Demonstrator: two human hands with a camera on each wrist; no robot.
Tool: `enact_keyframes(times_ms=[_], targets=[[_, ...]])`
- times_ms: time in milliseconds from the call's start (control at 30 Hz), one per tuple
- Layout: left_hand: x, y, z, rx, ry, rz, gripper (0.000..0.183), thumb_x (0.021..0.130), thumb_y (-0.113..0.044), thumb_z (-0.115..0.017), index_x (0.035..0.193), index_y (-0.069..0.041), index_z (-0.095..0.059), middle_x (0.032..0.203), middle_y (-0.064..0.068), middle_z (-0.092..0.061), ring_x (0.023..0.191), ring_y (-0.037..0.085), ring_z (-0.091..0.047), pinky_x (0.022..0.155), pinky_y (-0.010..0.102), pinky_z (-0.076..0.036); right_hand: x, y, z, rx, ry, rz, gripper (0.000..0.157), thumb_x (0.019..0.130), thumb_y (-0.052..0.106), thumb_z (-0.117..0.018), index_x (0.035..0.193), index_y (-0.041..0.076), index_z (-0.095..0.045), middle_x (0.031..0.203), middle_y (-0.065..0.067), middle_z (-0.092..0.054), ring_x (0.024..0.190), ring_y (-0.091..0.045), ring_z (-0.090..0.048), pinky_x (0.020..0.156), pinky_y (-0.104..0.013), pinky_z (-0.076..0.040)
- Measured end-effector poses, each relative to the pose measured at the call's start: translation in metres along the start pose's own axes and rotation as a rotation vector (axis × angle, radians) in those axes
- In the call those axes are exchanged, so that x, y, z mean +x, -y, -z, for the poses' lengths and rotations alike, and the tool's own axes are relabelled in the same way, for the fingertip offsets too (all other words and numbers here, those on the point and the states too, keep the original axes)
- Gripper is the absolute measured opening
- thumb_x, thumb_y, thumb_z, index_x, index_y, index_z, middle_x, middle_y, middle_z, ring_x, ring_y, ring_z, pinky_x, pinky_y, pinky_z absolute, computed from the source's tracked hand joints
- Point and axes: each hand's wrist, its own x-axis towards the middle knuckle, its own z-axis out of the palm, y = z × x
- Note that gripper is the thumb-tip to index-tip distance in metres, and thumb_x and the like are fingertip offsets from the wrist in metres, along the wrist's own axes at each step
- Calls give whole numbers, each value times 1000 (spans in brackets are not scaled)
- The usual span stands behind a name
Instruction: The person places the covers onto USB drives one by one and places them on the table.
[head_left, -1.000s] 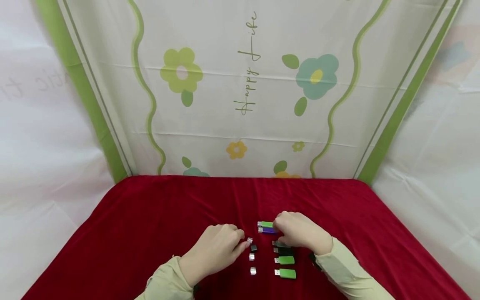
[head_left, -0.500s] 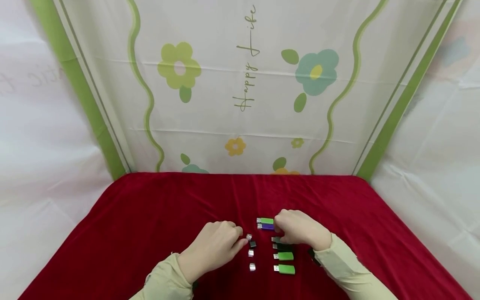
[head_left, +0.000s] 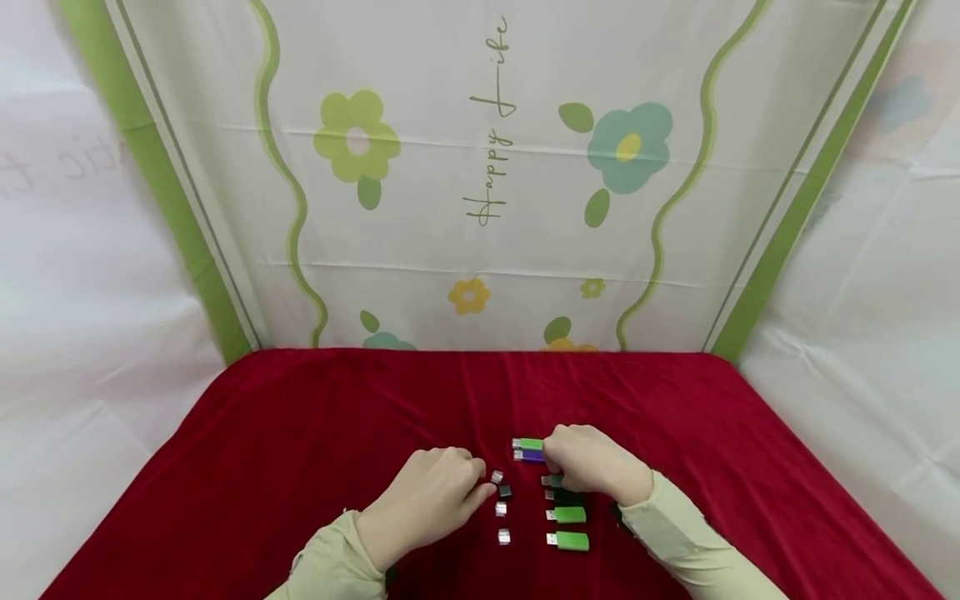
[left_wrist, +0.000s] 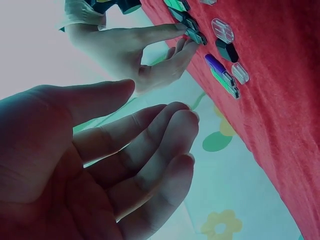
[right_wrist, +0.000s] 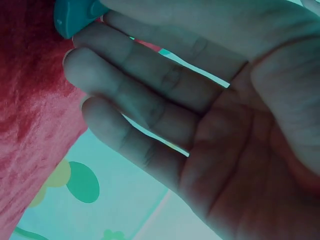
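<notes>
My right hand (head_left: pixel 596 462) pinches a dark USB flash drive (head_left: pixel 552 481) between thumb and fingers. In the right wrist view only one end of that drive (right_wrist: pixel 75 19) shows at the fingertips. Directly below it lies a black USB flash drive (head_left: pixel 567 497). Relaxed and holding nothing, my left hand (left_wrist: pixel 135 150) hovers left of a column of small caps: a clear cap (head_left: pixel 497 477), a black cap (head_left: pixel 505 492) and two more clear ones. Above the right fingers, a green flash drive (head_left: pixel 529 444) and a purple one (head_left: pixel 529 456) lie side by side, partly hidden.
Two green flash drives (head_left: pixel 573 542) lie nearer the body, with metal plugs pointing left. A clear cap (head_left: pixel 504 537) is left of the nearest one. Red cloth (head_left: pixel 337 400) covers the table, which ends at a flowered white curtain (head_left: pixel 420 225).
The hands keep nearly the same pose. The head view has shifted slightly. The caps and drives keep their layout.
</notes>
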Motion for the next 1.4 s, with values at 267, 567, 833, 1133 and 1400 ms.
enact_keyframes(times_ms=[267, 567, 833, 1133, 1400], targets=[[-1, 0, 1, 2, 1, 1, 33, 93, -28, -70, 64, -19, -55, 56, -11, -37, 44, 3, -33, 40, 19, -30, -1, -2, -5, -12, -10, 10, 61, 64, -8, -72, 55, 23, -20, 59, 12, -8, 58, -7, -12, 47, -22, -15], [0, -2, 3, 8, -5, -9, 36, 92, -28, -70, 62, -20, -52, 55, -11, -35, 43, 3, -32, 39, 19, -30, -1, -6, -6, -12, 0, 16, 63, 61, -9, -73, 56, 23, -19, 63, 10, -7, 59, -7, -10, 47, -23, -13], [-1, -3, 2, 10, -4, -7, 36, 92, -27, -70, 62, -20, -53, 55, -11, -35, 43, 3, -32, 40, 19, -30, -1, -7, -6, 17, 26, 22, 62, 59, -9, -70, 60, 22, -17, 64, 9, -6, 60, -7, -7, 49, -25, -10], [-4, -1, 0, 9, 20, 0, 37, 92, -28, -71, 61, -20, -52, 54, -11, -35, 44, 3, -33, 40, 19, -30, -2, -5, -1, 67, 49, 18, 58, 60, -4, -72, 58, 21, -20, 64, 8, -8, 60, -9, -10, 48, -25, -12], [1, 20, 0, -52, 39, 41, 17, 91, -28, -71, 92, -11, -74, 79, -3, -62, 64, 8, -59, 51, 23, -47, -5, -11, 17, 131, -9, 6, 37, 65, 1, -76, 58, 19, -45, 59, 14, -32, 56, -4, -24, 47, -21, -27]])
